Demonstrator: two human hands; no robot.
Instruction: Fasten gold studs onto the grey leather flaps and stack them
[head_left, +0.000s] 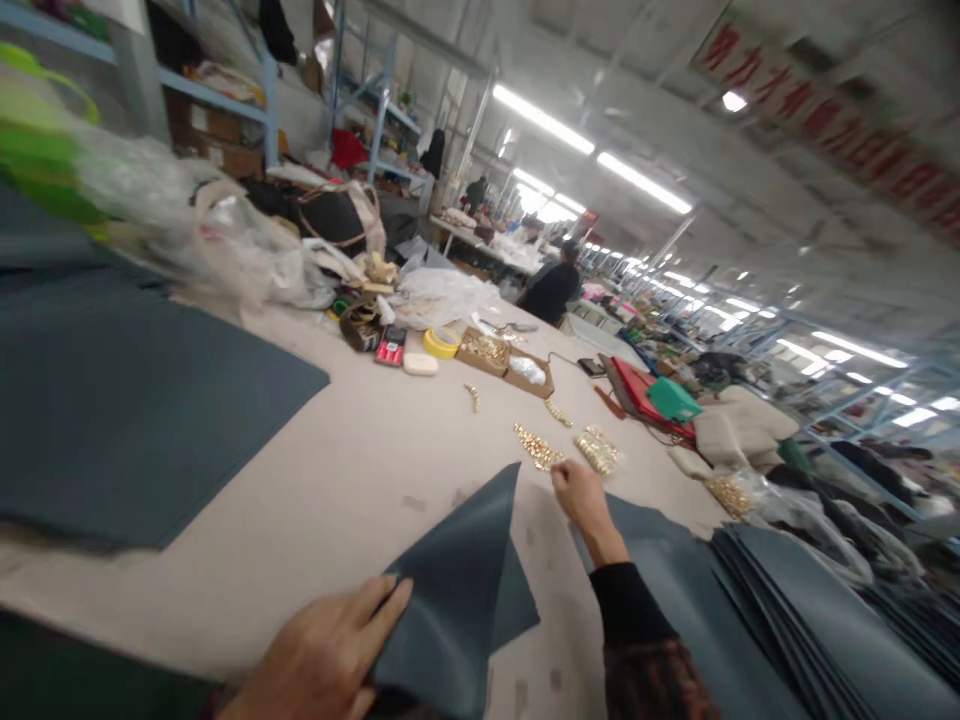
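My left hand (pixel 330 650) grips the edge of a dark blue-grey sheet (pixel 450 590), which is folded over on itself with a corner pointing up. To its right, my right hand (pixel 581 495) has its fingers closed at the near end of a small pile of gold metal pieces (pixel 534 445); what its fingertips hold, if anything, is too small to make out. A clear bag of gold pieces (pixel 598 450) lies just beyond that hand. Short rows of gold pieces (pixel 557 411) lie farther back on the pale table (pixel 300 480).
Large dark sheets (pixel 150 400) lie at the left, and stacked sheets (pixel 780 600) at the right. Behind are yellow tape (pixel 442 343), a box of gold pieces (pixel 484 351), plastic bags and a red item (pixel 645 395). A person (pixel 551 290) sits beyond the table.
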